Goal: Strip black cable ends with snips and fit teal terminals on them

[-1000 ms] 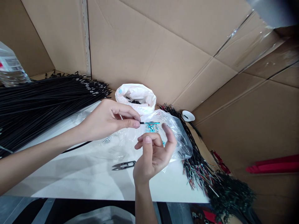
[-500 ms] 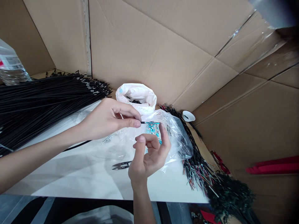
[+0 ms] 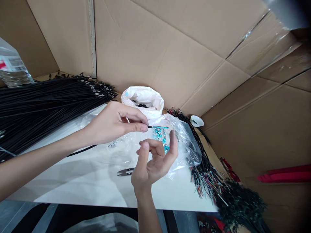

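Note:
Between thumb and fingers, my left hand (image 3: 119,123) pinches a black cable (image 3: 150,127). Thin blue-green wires (image 3: 160,127) stick out of its end to the right, and the cable's black length trails out below my left wrist. My right hand (image 3: 155,161) is palm up just below the wire ends, fingers apart, with nothing visible in it; its index finger points up close to the wire tips. Behind it, small turquoise parts (image 3: 159,134) lie on a clear plastic bag (image 3: 187,145). Black thread snips (image 3: 125,172) rest left of my right hand, partly hidden by it.
A thick pile of black cables (image 3: 48,106) covers the left side, with a water bottle (image 3: 14,68) behind. An open white bag (image 3: 143,94) holds small black pieces. At right are a cable bundle with bared wires (image 3: 204,181) and a small white dish (image 3: 196,121). Cardboard walls (image 3: 155,48) enclose the table.
My right index finger has moved off the wire tips, slightly right and down, leaving a small gap. My left hand keeps its pinch on the cable. The whole view has shifted slightly.

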`<state>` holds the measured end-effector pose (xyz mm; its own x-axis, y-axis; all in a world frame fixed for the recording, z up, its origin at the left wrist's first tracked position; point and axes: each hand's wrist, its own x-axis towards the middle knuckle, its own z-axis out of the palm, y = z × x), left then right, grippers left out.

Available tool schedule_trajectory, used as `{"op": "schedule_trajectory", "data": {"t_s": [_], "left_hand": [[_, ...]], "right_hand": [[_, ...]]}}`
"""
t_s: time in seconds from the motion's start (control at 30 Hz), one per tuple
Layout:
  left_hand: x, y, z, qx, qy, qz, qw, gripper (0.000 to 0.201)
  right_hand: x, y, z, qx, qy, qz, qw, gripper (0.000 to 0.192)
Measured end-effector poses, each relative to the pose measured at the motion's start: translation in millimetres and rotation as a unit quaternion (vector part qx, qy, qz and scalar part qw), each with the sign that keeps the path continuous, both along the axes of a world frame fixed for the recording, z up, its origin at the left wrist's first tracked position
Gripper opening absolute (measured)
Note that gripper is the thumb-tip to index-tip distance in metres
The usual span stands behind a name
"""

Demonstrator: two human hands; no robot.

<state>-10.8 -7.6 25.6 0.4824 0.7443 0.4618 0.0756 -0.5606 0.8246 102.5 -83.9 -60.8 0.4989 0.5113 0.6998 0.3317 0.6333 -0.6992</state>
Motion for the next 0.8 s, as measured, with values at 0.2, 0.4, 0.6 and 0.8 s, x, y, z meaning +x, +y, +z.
{"op": "schedule_trajectory", "data": {"t_s": [0.2, 0.4, 0.6, 0.8], "left_hand": [[-1, 0, -0.3, -0.005, 0.011, 0.005, 1.0, 0.004], [-1, 1, -1.0, -0.012, 0.005, 0.01, 1.0, 0.004], [1, 3, -0.2, -0.027, 0.004, 0.015, 1.0, 0.005], [2, 1, -5.4, 0.047, 0.037, 0.028, 0.998, 0.004]], "right_hand": [[3, 0, 2.5, -0.026, 0.006, 0.011, 1.0, 0.062], [6, 2, 2.7, -0.006, 0.014, 0.015, 1.0, 0.055], [6, 1, -5.0, 0.034, 0.019, 0.043, 0.998, 0.047], [3, 2, 9.6, -0.002, 0.195, 0.102, 0.975, 0.006]]}}
